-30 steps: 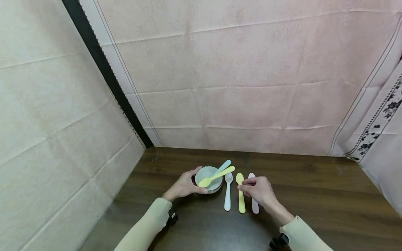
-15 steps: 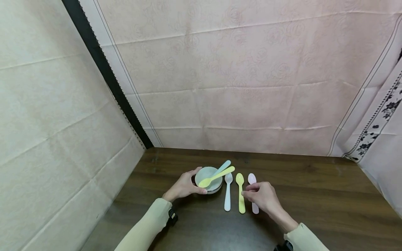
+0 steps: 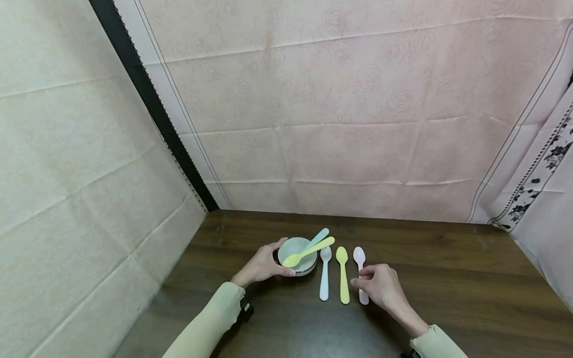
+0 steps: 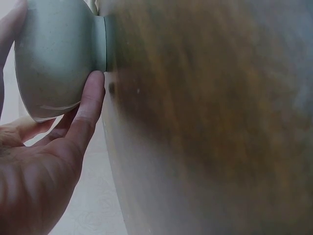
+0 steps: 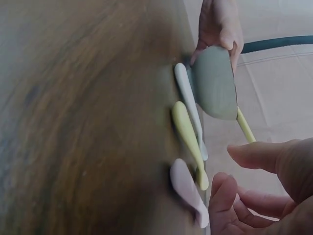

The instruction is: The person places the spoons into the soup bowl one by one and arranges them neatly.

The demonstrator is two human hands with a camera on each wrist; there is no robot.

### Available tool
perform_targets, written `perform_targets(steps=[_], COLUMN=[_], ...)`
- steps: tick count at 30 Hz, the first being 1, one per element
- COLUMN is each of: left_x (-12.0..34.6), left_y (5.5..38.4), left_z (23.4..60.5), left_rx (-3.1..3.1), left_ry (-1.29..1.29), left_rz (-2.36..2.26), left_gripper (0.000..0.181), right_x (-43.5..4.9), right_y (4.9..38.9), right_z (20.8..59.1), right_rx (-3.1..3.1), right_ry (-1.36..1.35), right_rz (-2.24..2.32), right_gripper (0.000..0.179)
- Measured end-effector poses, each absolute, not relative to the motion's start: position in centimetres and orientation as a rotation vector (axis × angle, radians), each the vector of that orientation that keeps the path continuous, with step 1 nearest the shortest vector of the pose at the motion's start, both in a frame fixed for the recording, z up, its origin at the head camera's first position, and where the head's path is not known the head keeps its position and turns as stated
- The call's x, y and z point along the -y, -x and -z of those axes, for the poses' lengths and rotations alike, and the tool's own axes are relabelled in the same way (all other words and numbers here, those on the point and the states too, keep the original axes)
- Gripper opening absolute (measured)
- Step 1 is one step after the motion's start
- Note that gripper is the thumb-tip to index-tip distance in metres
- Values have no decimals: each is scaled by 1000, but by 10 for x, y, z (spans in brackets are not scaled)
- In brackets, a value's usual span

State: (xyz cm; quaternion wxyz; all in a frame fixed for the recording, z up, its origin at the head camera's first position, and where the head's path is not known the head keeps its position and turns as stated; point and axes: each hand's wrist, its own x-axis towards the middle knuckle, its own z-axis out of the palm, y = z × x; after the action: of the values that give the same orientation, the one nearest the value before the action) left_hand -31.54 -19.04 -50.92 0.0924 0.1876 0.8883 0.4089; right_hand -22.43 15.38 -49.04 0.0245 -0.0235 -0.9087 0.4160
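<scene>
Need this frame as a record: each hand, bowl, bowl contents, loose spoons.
left_hand: left hand grips bowl from its side
right_hand: right hand above lilac spoon, holding nothing
bowl: upright on table
in_bowl: blue spoon and leaning yellow spoon, handles past the rim
loose_spoons (head view, left to right): pale blue spoon, flat yellow spoon, lilac spoon
</scene>
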Motion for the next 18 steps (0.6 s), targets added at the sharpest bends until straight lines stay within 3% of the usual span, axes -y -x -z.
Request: perform_targets(steps=[18], left_x=[191], left_y=[315], left_z=[510], left_rx=[-2644], left_ry=[-569], left_rz=[-1224], left_gripper=[112], right_x=[-159], right_y=[220], right_z=[503], right_rx=[2877], right_ry=[128], right_rz=[-1167], right_gripper=[14])
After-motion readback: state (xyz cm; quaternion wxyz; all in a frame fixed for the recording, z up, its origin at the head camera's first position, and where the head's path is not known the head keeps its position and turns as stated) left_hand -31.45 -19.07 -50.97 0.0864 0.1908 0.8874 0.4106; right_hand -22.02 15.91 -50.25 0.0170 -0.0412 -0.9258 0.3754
